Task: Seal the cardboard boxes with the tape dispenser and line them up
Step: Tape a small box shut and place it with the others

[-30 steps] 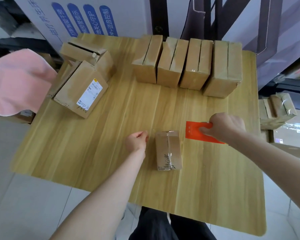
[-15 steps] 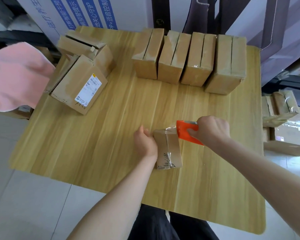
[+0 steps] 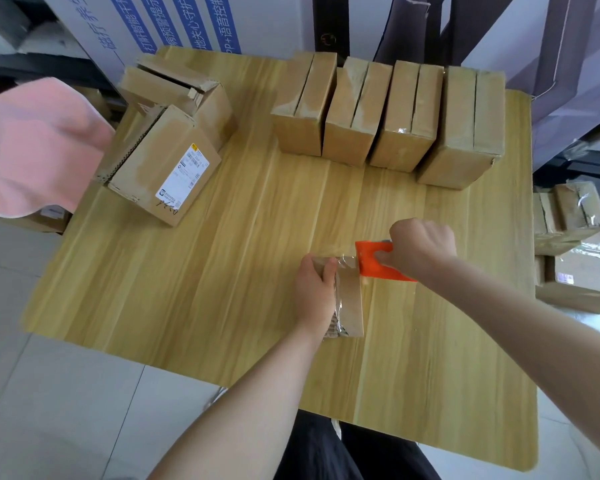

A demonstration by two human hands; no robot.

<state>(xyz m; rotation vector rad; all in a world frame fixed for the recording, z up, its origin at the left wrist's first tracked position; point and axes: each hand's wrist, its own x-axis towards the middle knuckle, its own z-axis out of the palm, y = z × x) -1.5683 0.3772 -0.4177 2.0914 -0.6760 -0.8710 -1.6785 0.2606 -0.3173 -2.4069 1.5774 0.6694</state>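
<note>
The wooden worktop (image 3: 222,271) carries everything, with the small box (image 3: 352,306) lying on it close to the near edge, a little right of the middle. A pink cloth (image 3: 32,147) hangs well to the left of the small box, beyond the worktop's edge. A row (image 3: 388,116) of four boxes stands side by side far behind the small box. A labelled box (image 3: 160,174) lies behind it to the left, leaning against an open box (image 3: 177,88) farther back. The left hand (image 3: 314,292) grips the small box, fingers curled over its far left end. The right hand (image 3: 420,249) is closed round the orange dispenser (image 3: 374,259), whose front end meets the small box's far right corner, where clear tape glints.
</note>
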